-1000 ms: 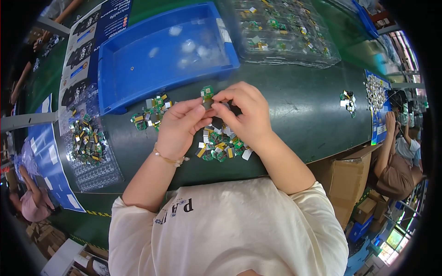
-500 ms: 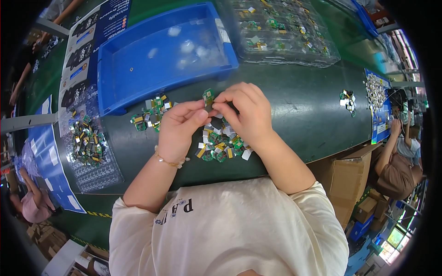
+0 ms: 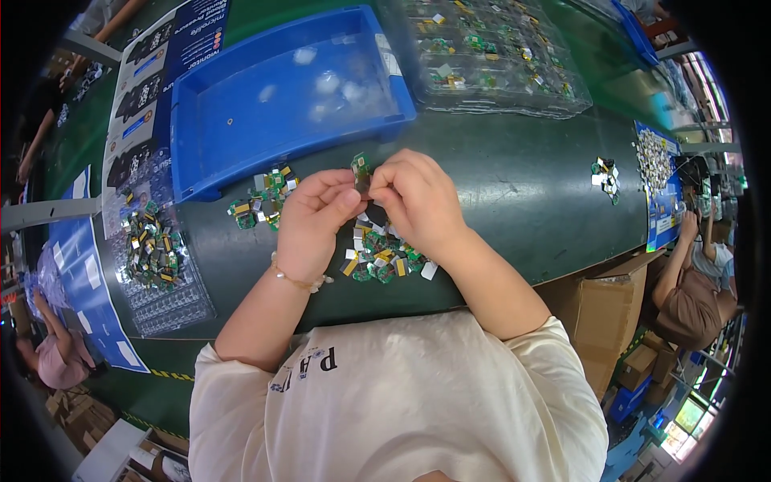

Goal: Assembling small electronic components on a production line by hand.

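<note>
Above the dark green table, a small green circuit board (image 3: 361, 170) stands upright between my two hands. The fingers and thumb of my left hand (image 3: 316, 215) pinch its lower end. My right hand (image 3: 423, 201) is closed at the board's right side, with its fingertips hiding part of it. Just below the hands lies a pile of similar boards (image 3: 384, 259) with silver and yellow pieces on them. Left of my left hand is a smaller heap of boards (image 3: 261, 205).
A blue bin (image 3: 241, 120) with a few whitish patches inside stands beyond my hands. Stacked clear trays (image 3: 502, 100) of boards sit to its right. More boards (image 3: 152, 253) rest on a clear tray at left. A small cluster (image 3: 606, 178) lies far right. Other people work at both sides.
My right hand has shifted slightly left and down, its fingers curling closer to the board. The board has turned a little and moved slightly left. My left hand has hardly moved.
</note>
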`<state>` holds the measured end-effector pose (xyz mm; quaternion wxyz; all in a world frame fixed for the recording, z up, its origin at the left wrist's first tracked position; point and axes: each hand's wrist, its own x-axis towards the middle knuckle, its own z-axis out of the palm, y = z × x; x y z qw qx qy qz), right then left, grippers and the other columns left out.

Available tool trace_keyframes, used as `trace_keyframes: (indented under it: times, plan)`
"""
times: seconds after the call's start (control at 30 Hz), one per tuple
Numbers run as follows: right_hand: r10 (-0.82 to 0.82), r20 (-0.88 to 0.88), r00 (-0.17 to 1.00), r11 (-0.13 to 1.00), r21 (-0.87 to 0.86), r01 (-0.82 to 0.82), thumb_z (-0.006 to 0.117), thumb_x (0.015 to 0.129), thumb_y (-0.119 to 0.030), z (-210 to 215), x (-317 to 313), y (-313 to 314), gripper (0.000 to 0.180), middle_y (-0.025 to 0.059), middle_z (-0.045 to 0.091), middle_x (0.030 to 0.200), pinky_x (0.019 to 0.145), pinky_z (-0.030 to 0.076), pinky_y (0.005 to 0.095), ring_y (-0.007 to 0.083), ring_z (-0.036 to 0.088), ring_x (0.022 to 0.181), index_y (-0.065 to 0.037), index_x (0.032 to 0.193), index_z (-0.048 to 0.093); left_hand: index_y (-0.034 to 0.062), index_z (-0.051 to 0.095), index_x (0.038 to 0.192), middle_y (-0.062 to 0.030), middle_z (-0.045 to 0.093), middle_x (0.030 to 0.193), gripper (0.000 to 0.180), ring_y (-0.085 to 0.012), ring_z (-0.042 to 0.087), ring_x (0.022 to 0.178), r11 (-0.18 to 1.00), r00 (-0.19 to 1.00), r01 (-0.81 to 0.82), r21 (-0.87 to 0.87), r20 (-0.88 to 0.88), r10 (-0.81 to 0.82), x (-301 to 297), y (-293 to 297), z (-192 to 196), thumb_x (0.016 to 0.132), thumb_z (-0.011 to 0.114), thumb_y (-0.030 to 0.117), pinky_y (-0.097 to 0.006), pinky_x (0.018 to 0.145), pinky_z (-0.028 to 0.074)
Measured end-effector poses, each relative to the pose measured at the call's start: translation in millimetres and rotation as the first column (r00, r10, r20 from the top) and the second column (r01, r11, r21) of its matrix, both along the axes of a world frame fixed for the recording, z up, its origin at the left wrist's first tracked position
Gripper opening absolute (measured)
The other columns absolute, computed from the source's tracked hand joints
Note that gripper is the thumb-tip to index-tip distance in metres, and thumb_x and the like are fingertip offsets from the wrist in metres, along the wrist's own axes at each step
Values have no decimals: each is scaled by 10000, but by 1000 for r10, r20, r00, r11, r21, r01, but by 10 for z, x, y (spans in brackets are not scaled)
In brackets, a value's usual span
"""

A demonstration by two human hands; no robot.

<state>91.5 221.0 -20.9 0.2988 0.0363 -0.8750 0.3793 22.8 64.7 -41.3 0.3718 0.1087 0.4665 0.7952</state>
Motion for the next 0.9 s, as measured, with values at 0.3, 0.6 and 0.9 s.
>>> trace_keyframes:
  times: [0.3, 0.6, 0.9]
  plan:
    - [88, 334, 938, 996, -56, -74, 586, 793, -60, 120, 18, 354, 62, 102, 548, 776, 642, 431, 358, 288, 541, 715, -33, 809, 533, 9, 555, 1133, -109, 628, 1068, 253, -193, 607, 1008, 998, 992, -65, 20, 106, 63, -48, 48, 38, 881, 566, 32, -291, 863, 489]
    - [-134, 578, 805, 986, 163, 47, 590, 809, -129, 30, 66, 400, 102, 145, 622, 836, 714, 462, 422, 334, 589, 800, -32, 807, 621, -33, 535, 1149, -114, 613, 1089, 271, -174, 571, 1058, 998, 1000, 22, -60, -1, -22, 11, 125, 84, 880, 549, 1, -276, 918, 446]
    - [-261, 499, 827, 958, 240, 158, 658, 752, -162, -110, 61, 323, 131, 113, 603, 773, 660, 463, 401, 312, 588, 736, -48, 771, 597, -24, 532, 1156, -105, 612, 1076, 274, -168, 580, 1045, 996, 1000, 8, -94, 7, -7, -6, 102, 56, 895, 555, 54, -273, 892, 466]
